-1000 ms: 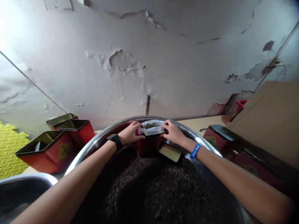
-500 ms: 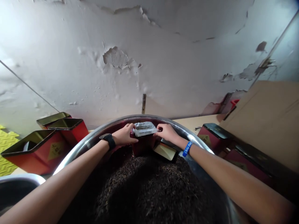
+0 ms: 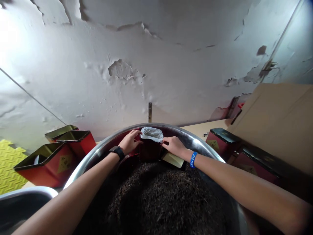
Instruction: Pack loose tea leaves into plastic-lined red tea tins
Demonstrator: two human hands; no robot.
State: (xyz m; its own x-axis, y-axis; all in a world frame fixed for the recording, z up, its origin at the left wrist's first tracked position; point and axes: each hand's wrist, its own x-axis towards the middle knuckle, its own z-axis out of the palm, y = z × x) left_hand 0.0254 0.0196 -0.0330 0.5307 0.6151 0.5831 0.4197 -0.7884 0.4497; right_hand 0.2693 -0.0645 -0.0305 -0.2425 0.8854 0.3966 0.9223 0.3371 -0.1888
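A clear plastic bag [image 3: 152, 133] lines the mouth of a dark red tin [image 3: 149, 151], its film spread over the rim. My left hand [image 3: 129, 143] is at the tin's left side, thumb and forefinger apart, fingertips at the bag's edge. At the opposite corner, my right hand [image 3: 174, 145] pinches the film between thumb and fingers. The tin stands among dark, loose dried leaves, like tea [image 3: 171, 199], inside a large metal basin [image 3: 195, 138]. A tin lid [image 3: 173, 159], pale inside, lies under my right hand.
Several open red tins [image 3: 49, 163] stand left of the basin, near a yellow foam mat [image 3: 12, 166]. Lidded tins [image 3: 221, 140] and a cardboard box [image 3: 281, 124] are at the right. Another metal basin [image 3: 29, 192] sits at lower left. Behind is a peeling wall [image 3: 171, 75].
The bag's film now sits more open and rounded over the tin. My left fingers have eased off its left edge, while the right hand still pinches. The view has shifted slightly.
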